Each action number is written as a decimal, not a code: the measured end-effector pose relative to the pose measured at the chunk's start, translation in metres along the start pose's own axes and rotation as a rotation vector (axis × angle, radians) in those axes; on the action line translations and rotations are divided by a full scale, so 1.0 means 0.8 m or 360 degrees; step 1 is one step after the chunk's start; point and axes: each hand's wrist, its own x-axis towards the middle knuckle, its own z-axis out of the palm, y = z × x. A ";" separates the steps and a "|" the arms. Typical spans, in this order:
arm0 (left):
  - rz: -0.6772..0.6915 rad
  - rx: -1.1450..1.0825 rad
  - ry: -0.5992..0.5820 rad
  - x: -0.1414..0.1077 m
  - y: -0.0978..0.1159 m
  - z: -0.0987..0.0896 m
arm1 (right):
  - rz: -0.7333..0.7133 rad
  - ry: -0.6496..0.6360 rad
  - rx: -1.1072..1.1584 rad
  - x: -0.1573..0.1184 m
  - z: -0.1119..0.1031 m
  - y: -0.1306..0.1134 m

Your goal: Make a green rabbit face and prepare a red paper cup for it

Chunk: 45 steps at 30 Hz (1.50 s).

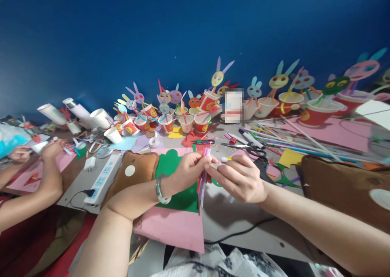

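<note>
The left hand (pixel 191 166) is pinching coloured strips (pixel 201 190), likely steadying them. Right hand (pixel 242 179) is adjoining that pinch, its grip unclear

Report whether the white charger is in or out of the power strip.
Out: the white charger lies on the table beside the power strip.

We see a grey table (pixel 252 242) crowded with craft things. Along its back we find rows of paper cups (pixel 201 125), some upright, some tipped over. Towards the left we see a power strip (pixel 106 175), with a charger (pixel 89 163) just beside it. A pink sheet (pixel 170 226) lies in front of us, and a black cable (pixel 243 231) runs across the bare front. To our right we have scissors (pixel 257 150), long sticks (pixel 300 145) and a brown cushion (pixel 344 179).
</note>
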 end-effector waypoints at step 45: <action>-0.0102 -0.0252 -0.0369 0.013 -0.023 -0.012 | 0.2185 -0.0141 0.2440 0.002 0.024 0.009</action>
